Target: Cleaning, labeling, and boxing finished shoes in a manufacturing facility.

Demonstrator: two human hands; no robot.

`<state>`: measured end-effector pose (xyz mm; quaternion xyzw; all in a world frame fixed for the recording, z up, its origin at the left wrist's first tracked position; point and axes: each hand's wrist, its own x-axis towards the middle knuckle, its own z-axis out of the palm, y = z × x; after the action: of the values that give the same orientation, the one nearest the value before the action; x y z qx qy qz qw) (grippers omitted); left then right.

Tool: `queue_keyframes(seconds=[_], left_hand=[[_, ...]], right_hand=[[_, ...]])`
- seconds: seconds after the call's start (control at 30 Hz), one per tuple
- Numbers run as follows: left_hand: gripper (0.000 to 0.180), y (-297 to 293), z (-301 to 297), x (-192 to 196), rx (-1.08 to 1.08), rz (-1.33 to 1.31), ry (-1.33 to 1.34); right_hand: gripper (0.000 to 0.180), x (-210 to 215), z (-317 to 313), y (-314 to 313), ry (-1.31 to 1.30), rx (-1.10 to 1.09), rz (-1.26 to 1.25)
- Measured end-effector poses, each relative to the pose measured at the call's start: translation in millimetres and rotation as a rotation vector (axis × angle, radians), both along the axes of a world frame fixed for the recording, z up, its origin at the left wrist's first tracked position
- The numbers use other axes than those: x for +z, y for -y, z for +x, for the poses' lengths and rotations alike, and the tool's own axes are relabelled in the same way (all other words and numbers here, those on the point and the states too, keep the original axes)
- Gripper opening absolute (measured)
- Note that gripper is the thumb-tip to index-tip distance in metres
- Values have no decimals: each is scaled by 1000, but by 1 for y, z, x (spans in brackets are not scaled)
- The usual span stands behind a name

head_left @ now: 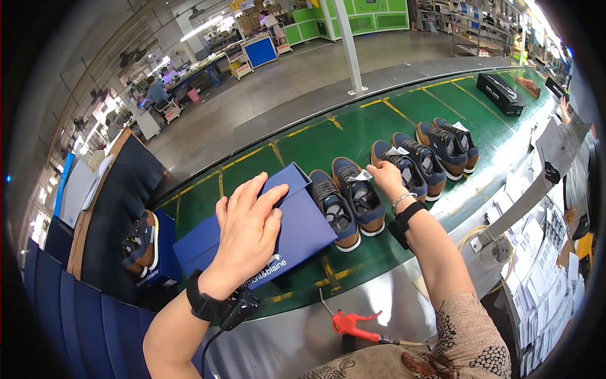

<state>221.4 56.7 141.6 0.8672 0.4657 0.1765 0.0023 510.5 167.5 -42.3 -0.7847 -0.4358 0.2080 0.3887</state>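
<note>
A green conveyor surface (353,136) with yellow lines sweeps across the middle of the frame, from the lower left up to the upper right, edged along its near side by a strip of dull grey metal. On it, left of centre, lies a flat dark blue cardboard shoe box (303,227), smooth and matt, closed as far as can be seen, so what it holds cannot be told. The left hand (249,230) rests spread on top of it, palm down, fingers apart and pressing on the lid, with a black band at the wrist. At the far left of the frame a second blue box (165,262) stands open with a navy and tan shoe (144,243) tucked inside. Just right of the closed box sits a pair of navy sneakers (347,201) with tan trim, white soles and grey laces (a small paper tag lies on one tongue). The right hand (385,175), wearing a bracelet and a black wrist strap, reaches to the tongue of the right shoe of this pair, fingers curled in at the tag; whether it pinches it cannot be told. Two more like pairs (407,165) (449,145) line up toward the upper right, and a long black box (500,93) lies further on. A small red plastic tool (350,323) lies on the metal edge at lower centre
</note>
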Motion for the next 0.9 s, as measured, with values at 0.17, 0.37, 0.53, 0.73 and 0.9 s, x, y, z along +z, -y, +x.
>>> queue_keyframes(seconds=[0.17,0.37,0.53,0.73,0.9], left_hand=[[48,-6,-10,5,-107,-31,102],[66,-22,-12,6,-179,-56,38],[56,-30,-36,8,-193,-178,128],[31,-26,-30,7,-219,-286,232],[21,-21,-33,6,-216,-225,252]], right_hand=[[35,-24,-9,-16,57,118,-145],[18,26,-32,-15,131,201,736],[17,144,-85,82,-767,591,789],[11,139,-113,121,-436,746,844],[17,138,-115,117,-372,701,617]])
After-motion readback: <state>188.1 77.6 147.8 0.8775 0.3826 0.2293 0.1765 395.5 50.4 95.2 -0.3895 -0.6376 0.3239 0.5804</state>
